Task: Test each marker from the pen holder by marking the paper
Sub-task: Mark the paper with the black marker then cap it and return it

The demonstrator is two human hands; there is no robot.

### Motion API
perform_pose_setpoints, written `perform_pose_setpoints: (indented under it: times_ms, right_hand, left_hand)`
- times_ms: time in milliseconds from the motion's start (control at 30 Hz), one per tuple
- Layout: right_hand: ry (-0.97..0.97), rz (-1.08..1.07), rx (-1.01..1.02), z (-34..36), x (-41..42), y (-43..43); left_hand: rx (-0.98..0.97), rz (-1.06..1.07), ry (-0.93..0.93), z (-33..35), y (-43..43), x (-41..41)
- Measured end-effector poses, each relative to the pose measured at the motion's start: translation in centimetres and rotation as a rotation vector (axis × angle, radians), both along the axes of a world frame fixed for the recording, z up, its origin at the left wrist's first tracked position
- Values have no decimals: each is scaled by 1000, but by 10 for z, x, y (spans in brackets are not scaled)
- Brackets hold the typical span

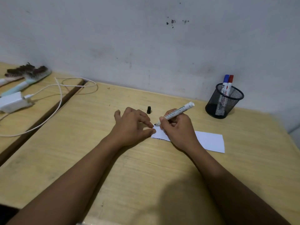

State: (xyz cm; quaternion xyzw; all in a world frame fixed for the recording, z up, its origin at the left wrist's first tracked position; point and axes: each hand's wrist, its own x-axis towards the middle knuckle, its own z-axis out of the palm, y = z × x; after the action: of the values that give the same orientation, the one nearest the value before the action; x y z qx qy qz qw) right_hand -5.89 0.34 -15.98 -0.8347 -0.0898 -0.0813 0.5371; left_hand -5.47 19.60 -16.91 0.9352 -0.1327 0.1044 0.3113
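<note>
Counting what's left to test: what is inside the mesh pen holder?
Inside the black mesh pen holder stand two capped markers, a blue-capped marker and a red-capped marker. Their lower barrels show dimly through the mesh; the holder's bottom is too dark to check.

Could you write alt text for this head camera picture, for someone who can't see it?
A right hand presses an uncapped black marker to a white paper steadied by the left hand. Its cap stands nearby; a mesh pen holder holds two more.

Single head-worn wide-angle view, looking forward and down across the desk (pixel 129 168) toward the wall (pixel 146 38). Close range; near desk edge below frame.
</note>
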Motion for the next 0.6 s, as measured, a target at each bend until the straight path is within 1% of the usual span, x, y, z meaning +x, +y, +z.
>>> perform_pose_setpoints:
  times_ms: [133, 367, 600]
  right_hand:
    - [27, -6, -14, 1, -1, 2]
    - [3, -8, -105, 0, -1, 3]
    - [3, -12, -144, -1, -1, 4]
  left_hand:
    - [-23, 6, 33, -1, 0, 0]
    - [45, 40, 23, 0, 1, -2]
    - [50, 39, 30, 3, 1, -4]
